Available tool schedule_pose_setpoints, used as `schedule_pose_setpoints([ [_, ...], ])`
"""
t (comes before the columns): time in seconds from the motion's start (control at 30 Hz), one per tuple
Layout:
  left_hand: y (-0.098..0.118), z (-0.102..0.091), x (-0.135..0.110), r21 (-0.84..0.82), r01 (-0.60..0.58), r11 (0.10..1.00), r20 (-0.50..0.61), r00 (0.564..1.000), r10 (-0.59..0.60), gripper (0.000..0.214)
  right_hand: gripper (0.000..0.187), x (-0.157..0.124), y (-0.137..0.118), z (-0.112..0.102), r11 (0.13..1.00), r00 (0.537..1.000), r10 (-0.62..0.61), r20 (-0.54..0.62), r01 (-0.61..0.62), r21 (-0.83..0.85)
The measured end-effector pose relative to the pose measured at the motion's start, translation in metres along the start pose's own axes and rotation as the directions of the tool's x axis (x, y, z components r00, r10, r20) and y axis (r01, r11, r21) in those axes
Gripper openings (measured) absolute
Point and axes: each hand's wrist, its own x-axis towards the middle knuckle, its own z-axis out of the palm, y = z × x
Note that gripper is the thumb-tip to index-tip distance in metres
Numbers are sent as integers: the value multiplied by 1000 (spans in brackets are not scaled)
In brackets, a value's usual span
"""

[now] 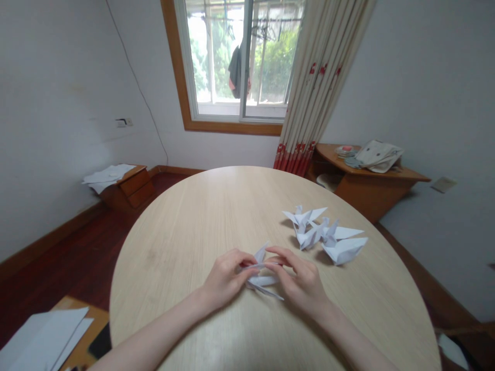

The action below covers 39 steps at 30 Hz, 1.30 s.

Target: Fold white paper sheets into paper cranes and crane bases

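Between both hands, just above the round wooden table [181,221], is a white folded paper crane [263,281] with several pointed flaps spreading out. My left hand [230,273] pinches its left side between thumb and fingers. On the other side my right hand [299,275] grips it with thumb and fingertips, the index finger raised over the top. The fingers cover the middle of the fold. Several finished white paper cranes [344,250] stand in a cluster on the table, to the right and beyond my right hand.
White paper sheets [46,337] lie on a low wooden surface at the lower left. A small drawer cabinet [135,188] with papers stands by the left wall. Behind the table at right is a wooden desk [371,190] bearing a cloth bag [379,155]. A curtain [309,103] hangs beside the window.
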Motion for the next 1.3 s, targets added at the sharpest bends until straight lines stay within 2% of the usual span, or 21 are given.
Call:
schedule_pose_setpoints([
  [0.1,2,-3,2,59,-46,997,4,999,45,21,19,-1,0,-1,1000,1000,-1,29,1,-5],
  [0.23,1,-4,3,65,-34,997,-15,999,36,20,25,0,0,-1,999,999,-29,44,29,-12],
  [0.3,-2,-4,4,52,-2,999,-39,999,4,19,29,0,2,-1,999,998,-34,46,35,-18],
  [0.4,-6,-4,4,-2,104,995,-80,991,-104,15,28,1,6,1,998,999,-16,40,18,-59],
  [0.5,-7,-3,5,-104,213,972,-83,972,-222,12,31,0,13,4,993,998,62,30,-59,-104],
  [0.63,-6,-2,5,-175,233,956,-54,968,-246,11,38,0,18,8,963,967,253,20,-249,-103],
  [0.7,-7,-1,5,-177,233,956,-31,970,-242,11,30,1,18,8,943,944,326,44,-322,-90],
  [0.77,-8,0,4,-174,236,956,-8,970,-241,10,15,2,18,7,934,933,351,75,-343,-96],
  [0.93,-8,-1,2,-153,213,965,108,974,-198,34,15,2,18,7,951,953,294,72,-284,-125],
  [1.0,-6,-4,1,-97,165,981,140,979,-151,40,15,1,17,7,956,959,275,71,-265,-123],
  [1.13,-3,-12,2,54,3,999,103,995,-9,35,15,0,17,8,963,967,242,76,-230,-138],
  [1.3,-5,-16,4,93,-113,989,35,993,111,37,15,0,17,8,965,971,224,82,-209,-161],
])
